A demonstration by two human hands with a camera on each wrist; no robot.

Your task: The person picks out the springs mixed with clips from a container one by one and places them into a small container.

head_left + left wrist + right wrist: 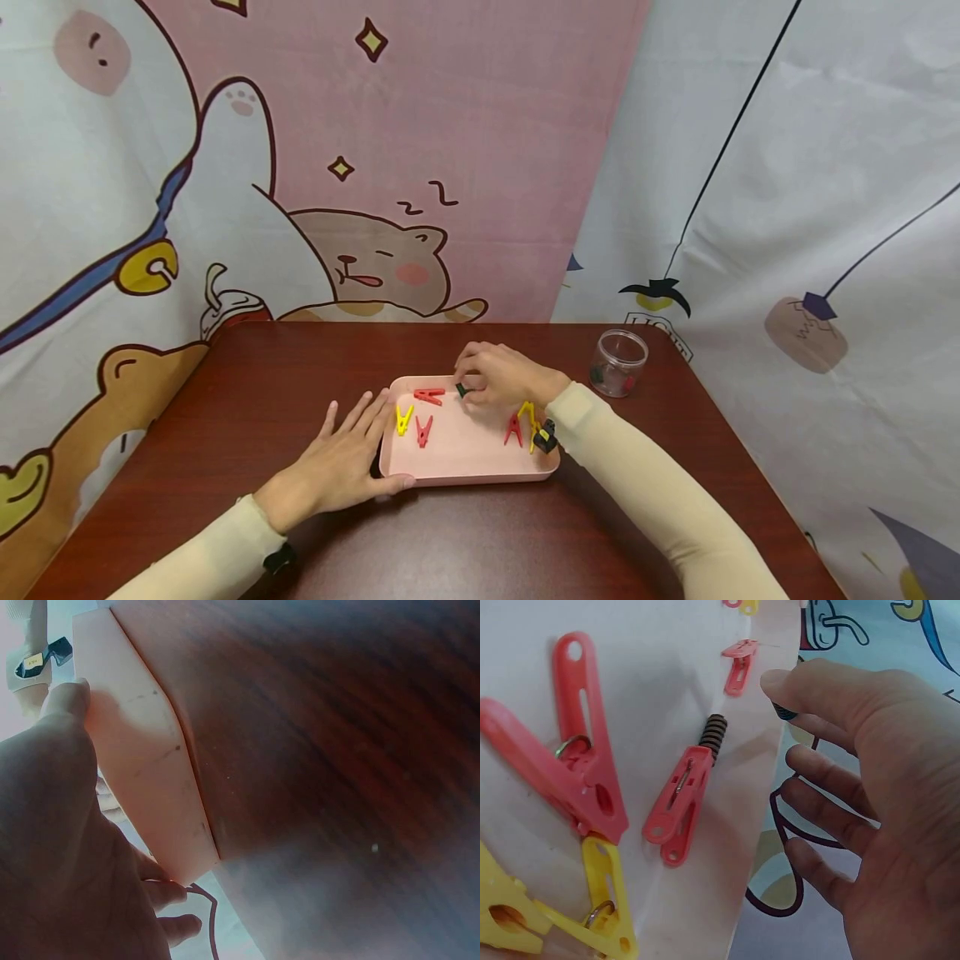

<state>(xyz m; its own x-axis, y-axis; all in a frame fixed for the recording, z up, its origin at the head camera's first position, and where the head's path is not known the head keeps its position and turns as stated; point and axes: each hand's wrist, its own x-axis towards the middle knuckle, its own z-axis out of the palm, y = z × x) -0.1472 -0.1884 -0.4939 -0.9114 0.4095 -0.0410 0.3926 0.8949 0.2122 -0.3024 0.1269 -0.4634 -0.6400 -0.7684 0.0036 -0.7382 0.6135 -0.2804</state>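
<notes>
My right hand (498,371) is over the far edge of the pink tray (468,478). Between its thumb and index finger it pinches a small dark green ribbed piece (783,712), mostly hidden by the thumb. Under that hand, a red clothespin (679,799) lies in the tray with a dark ribbed cylinder (714,733) at its end. My left hand (341,462) rests at the tray's left side, fingers straight along the edge and thumb at the near corner. Near it lie a yellow clothespin (404,420) and red clothespins (424,432).
A clear jar (619,363) with green and red pieces inside stands behind the tray at the right. More red (513,430) and yellow clothespins (527,411) lie at the tray's right end, beside my right wrist. A printed cloth (487,167) hangs behind the brown table (300,367).
</notes>
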